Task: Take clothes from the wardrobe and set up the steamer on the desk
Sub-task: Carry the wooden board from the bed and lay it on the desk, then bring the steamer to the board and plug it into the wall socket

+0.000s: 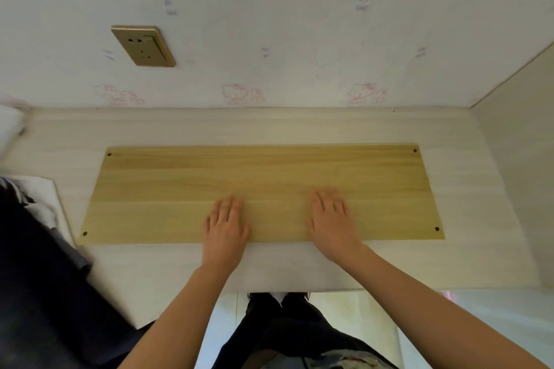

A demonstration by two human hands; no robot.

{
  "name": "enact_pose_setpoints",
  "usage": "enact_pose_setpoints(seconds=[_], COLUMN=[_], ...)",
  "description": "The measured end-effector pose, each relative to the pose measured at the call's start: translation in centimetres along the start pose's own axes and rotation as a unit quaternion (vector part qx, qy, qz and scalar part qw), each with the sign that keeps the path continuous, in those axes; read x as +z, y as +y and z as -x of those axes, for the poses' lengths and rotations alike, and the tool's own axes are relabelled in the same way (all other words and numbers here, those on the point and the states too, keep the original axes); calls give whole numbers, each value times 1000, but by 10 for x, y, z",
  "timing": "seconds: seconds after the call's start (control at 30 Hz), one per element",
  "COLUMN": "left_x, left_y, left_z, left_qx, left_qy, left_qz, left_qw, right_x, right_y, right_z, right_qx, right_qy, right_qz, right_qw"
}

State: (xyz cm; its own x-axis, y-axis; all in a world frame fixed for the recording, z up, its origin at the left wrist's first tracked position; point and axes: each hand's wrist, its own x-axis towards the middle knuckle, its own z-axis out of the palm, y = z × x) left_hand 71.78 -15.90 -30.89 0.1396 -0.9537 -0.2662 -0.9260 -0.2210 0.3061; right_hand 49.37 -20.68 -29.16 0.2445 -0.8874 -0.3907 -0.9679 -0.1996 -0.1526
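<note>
Both hands, left (225,229) and right (329,226), grip nothing, flat on board's (260,177) near edge.

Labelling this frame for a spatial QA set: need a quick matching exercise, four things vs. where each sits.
Things:
1. gold-framed wall socket
2. flat yellow wooden board with corner holes
3. dark navy cloth
4. left hand

Places:
A. pressed flat on the board's near edge, left of the right hand
B. on the patterned wall, upper left
C. draped over the pale desk's left end
D. lying flat mid-desk

Pairs: 1-B, 2-D, 3-C, 4-A
</note>
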Motion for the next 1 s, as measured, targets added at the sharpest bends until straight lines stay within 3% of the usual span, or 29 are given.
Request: enact_pose_setpoints(seconds=[0.13, 0.37, 0.7, 1.0], left_x=[3, 3, 13, 20], left_y=[22, 28, -23, 4], left_z=[28, 60, 136, 190], left_qx=[38, 220, 346, 480], left_qy=[8, 47, -9, -45], left_qz=[36, -2, -55, -46], left_qw=[999, 974, 937, 875], right_x=[1, 19, 83, 120], right_y=[-4, -22, -82, -97], right_z=[31, 97, 204, 298], right_qx=[-21, 30, 120, 251], right_qy=[6, 36, 95, 192], right_qz=[-1, -60, -108, -97], right_qw=[1000, 997, 982, 944])
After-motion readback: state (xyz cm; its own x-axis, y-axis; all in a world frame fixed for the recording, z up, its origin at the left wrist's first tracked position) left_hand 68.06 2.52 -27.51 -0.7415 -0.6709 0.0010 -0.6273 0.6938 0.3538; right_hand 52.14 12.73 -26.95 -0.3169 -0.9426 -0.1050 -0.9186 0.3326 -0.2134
